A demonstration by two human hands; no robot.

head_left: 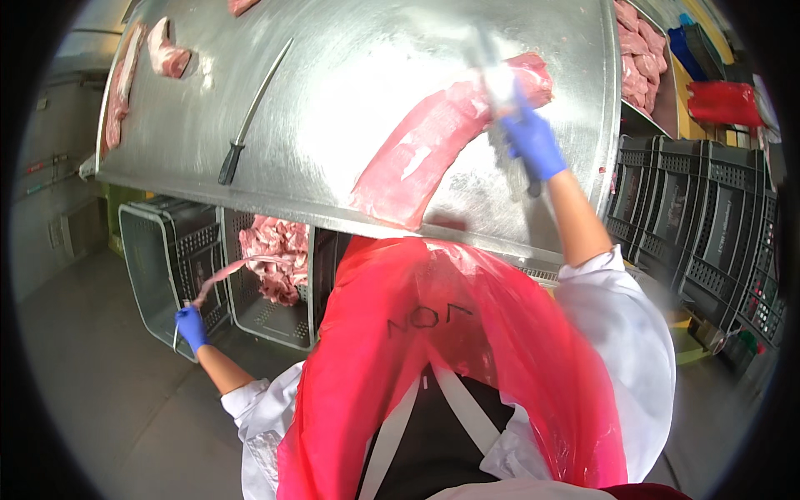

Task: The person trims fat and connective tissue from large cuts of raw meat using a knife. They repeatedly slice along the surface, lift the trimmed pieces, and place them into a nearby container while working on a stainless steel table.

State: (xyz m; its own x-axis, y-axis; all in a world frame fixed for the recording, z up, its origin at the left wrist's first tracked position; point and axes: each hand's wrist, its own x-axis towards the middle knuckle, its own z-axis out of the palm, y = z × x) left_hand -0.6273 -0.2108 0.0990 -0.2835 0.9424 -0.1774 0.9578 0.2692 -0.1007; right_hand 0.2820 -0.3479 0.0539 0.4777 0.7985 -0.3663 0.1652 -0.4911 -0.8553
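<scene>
My left hand point(192, 327), in a blue glove, is closed on one end of a long thin strip of meat trimming point(218, 277). It holds the strip over the grey crates below the table's left front edge; the strip's other end reaches the crate of trimmings. My right hand point(533, 140), also gloved in blue, grips a knife point(486, 52) blurred by motion. The blade points away from me, above the far end of a long pink pork loin point(421, 154). That loin lies slantwise on the steel table point(333, 108).
A sharpening steel point(250, 112) with a black handle lies left on the table, near meat pieces point(168, 52). Pink trimmings point(275, 254) fill part of one grey crate point(242, 321); another grey crate point(150, 250) stands beside it. Right are a meat-filled tray point(640, 58) and stacked dark crates point(696, 225).
</scene>
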